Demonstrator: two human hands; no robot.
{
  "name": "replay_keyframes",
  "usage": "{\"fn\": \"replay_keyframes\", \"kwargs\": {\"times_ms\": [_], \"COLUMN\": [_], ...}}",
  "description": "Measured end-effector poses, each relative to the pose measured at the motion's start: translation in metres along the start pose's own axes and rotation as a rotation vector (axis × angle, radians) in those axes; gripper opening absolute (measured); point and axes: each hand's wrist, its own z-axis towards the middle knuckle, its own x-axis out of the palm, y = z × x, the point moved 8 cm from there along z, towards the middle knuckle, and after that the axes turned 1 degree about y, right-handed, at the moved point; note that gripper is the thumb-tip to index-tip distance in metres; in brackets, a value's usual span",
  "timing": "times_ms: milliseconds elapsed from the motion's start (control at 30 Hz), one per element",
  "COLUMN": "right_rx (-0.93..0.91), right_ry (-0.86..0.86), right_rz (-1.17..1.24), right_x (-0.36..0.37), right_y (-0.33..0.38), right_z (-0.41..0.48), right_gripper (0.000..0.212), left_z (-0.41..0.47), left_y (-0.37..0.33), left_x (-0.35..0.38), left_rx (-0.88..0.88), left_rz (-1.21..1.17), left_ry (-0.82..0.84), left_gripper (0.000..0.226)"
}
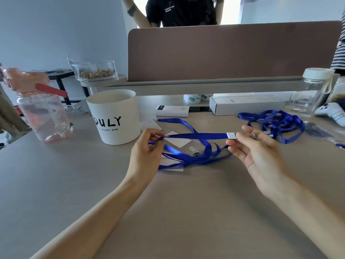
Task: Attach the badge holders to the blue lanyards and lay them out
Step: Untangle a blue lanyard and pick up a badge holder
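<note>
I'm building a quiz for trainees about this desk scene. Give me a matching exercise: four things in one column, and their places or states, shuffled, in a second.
Things
1. white cylindrical tub lettered DULY
2. round clear glass bowl
3. blue ribbon lanyard with a white end piece
4. clear plastic bottle with pink lid

Places or states
A. pulled taut between left hand and right hand
B. on the raised grey shelf, holding snacks
C. farthest left of the four
D. open-topped, just left of the left hand

Pairs: 1-D, 2-B, 3-A, 4-C
</note>
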Motion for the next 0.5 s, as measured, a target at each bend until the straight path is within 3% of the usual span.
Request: {"fn": "replay_keyframes", "kwargs": {"times_ms": [167, 333, 500], "right_rx": [-0.002, 0.056, -0.049], "right_ry": [0.014, 0.196, 0.332], "right_rz": [-0.075, -0.263, -0.542], "right_x": [-0.002, 0.019, 0.038], "right_y": [-0.001, -0.020, -0.023], "right_z": [0.002, -0.008, -0.024], "right_gripper": [0.013, 0.008, 0.015], "left_z": [0.006, 0.011, 0.012], "left_y": [0.019, 0.030, 0.020], "left_x": [-0.012, -0.016, -0.013], "left_rx": [-0.216, -0.312, -0.330], "left_rz": [-0.390, -0.536, -0.696], "left_ry": [-0.078, -0.104, -0.058], "left_gripper": [0.023, 0.023, 0.023]}}
